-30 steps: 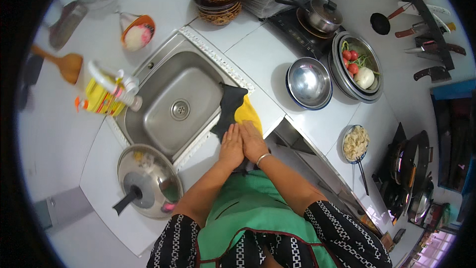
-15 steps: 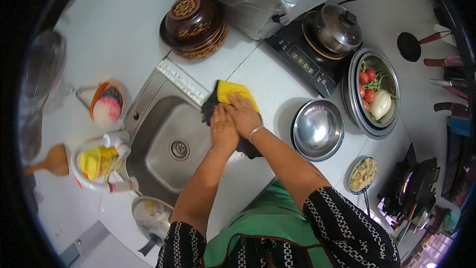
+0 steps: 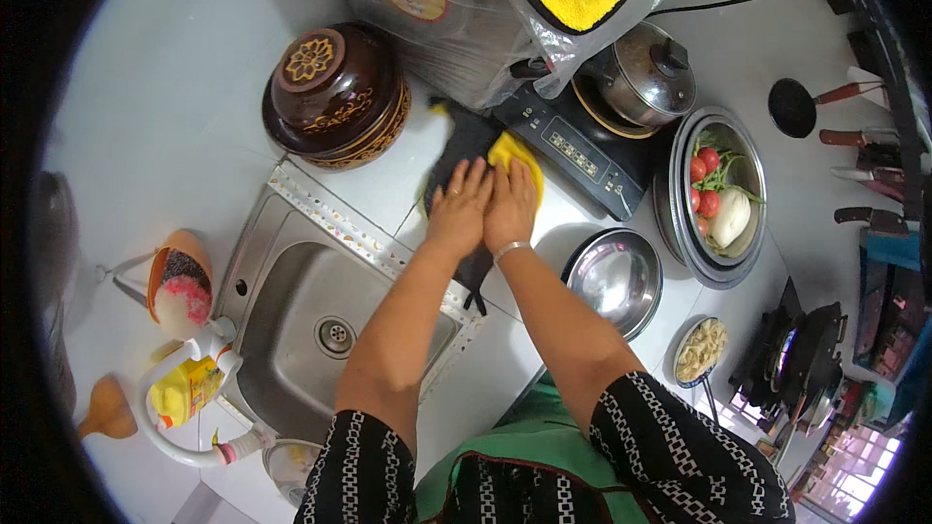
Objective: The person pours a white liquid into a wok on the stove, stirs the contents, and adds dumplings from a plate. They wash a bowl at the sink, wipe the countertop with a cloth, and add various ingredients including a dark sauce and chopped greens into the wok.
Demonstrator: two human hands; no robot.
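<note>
Cloth [image 3: 470, 129] lies on the counter [image 3: 413, 163] beyond the sink [image 3: 294, 306], to its right; left hand [image 3: 457, 213] and right hand [image 3: 509, 208] press it flat, grip unclenched. Wiping seems under way; what's left is unclear.

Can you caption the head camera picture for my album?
Left hand and right hand on a black-and-yellow fabric cloth, atop a white tiled counter beside a rectangular steel sink.

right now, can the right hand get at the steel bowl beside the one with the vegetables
Likely yes: the right hand lies flat on the cloth, and nothing visible stands between it and the steel bowl.
</note>
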